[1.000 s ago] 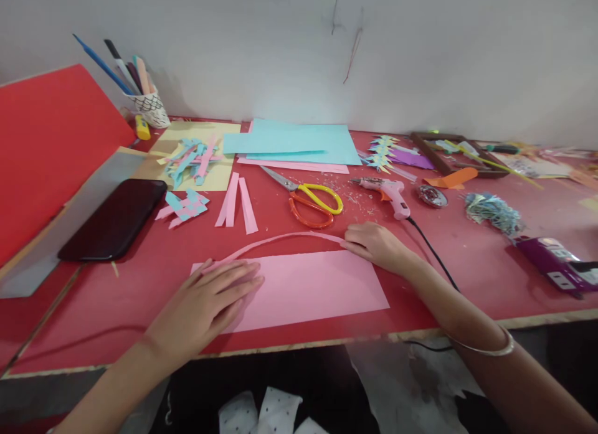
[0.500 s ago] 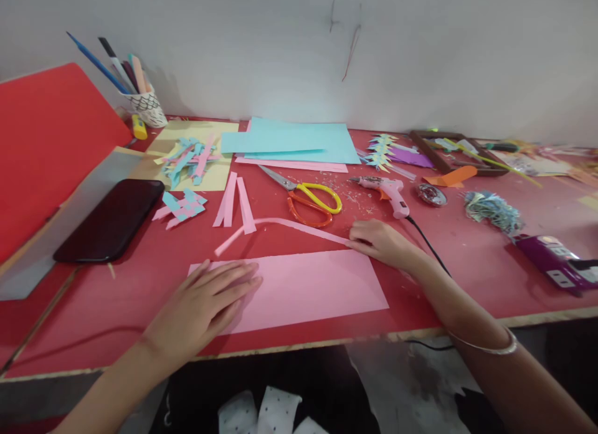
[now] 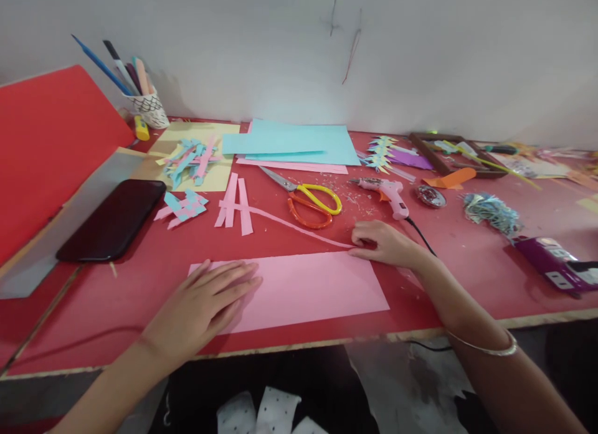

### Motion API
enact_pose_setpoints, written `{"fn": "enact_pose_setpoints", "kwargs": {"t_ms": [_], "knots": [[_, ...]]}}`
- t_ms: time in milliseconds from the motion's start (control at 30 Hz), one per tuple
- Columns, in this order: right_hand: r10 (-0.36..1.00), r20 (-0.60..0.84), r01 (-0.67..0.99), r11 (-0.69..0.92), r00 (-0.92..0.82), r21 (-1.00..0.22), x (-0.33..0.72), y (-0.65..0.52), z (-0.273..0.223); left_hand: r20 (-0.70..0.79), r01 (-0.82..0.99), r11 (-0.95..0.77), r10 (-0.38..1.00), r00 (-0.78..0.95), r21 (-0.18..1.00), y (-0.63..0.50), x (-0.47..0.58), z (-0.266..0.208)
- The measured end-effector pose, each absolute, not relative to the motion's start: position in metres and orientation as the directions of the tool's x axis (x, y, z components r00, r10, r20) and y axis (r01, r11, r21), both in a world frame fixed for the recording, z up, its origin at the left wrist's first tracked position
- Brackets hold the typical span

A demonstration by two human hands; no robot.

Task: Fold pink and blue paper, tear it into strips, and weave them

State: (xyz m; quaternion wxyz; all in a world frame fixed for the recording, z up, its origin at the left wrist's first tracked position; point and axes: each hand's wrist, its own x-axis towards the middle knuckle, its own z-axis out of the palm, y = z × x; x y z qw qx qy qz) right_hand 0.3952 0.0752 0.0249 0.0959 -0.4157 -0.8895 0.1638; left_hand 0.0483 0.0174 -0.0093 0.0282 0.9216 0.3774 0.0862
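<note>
A long thin pink paper strip lies across the red surface, its far end crossing three cut pink strips at 10 o'clock. The right hand pinches its near end, fingers narrow. The left hand lies flat, fingers spread, on the pink sheet. Scissors and a glue gun sit at 12 o'clock of the strip's pinched end.

Left hand flat on pink sheet; right hand pinching long pink strip.
</note>
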Motion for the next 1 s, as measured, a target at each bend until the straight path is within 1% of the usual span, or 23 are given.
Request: {"fn": "enact_pose_setpoints", "kwargs": {"t_ms": [133,233,333,400,467,567,700,767,867,933,1000], "knots": [[0.764,0.017,0.725,0.619,-0.645,-0.302,0.397,0.076,0.023,0.172,0.695,-0.713,0.699,0.694,0.097,0.016,0.045,-0.011],[0.776,0.017,0.754,0.618,-0.631,-0.224,0.395,0.075,0.021,0.147,0.707,-0.699,0.715,0.684,0.106,0.016,0.045,-0.01],[0.81,0.035,0.795,0.582,-0.585,-0.174,0.393,0.075,0.02,0.117,0.721,-0.683,0.731,0.673,0.121,0.014,0.047,-0.006],[0.843,0.052,0.827,0.537,-0.536,-0.166,0.392,0.074,0.02,0.114,0.732,-0.668,0.744,0.658,0.13,0.013,0.048,-0.005],[0.866,0.064,0.848,0.499,-0.496,-0.182,0.391,0.074,0.021,0.107,0.74,-0.658,0.753,0.65,0.136,0.012,0.049,-0.004],[0.89,0.087,0.855,0.454,-0.447,-0.252,0.39,0.073,0.021,0.091,0.741,-0.657,0.754,0.651,0.137,0.011,0.046,-0.005],[0.917,0.09,0.852,0.394,-0.388,-0.343,0.387,0.072,0.025,0.051,0.648,-0.753,0.656,0.753,0.112,0.004,0.04,-0.005],[0.925,0.088,0.853,0.376,-0.371,-0.362,0.386,0.072,0.026,0.023,0.615,-0.783,0.62,0.785,0.091,-0.003,0.04,-0.003],[0.932,0.099,0.856,0.359,-0.348,-0.373,0.386,0.072,0.025,0.003,0.598,-0.798,0.6,0.8,0.076,-0.013,0.043,0.005],[0.936,0.103,0.859,0.349,-0.336,-0.373,0.386,0.073,0.023,0.026,0.547,-0.831,0.551,0.834,0.099,-0.016,0.043,0.013],[0.939,0.101,0.861,0.342,-0.329,-0.376,0.387,0.073,0.021,0.066,0.508,-0.848,0.522,0.851,0.154,-0.014,0.039,0.022]]}}
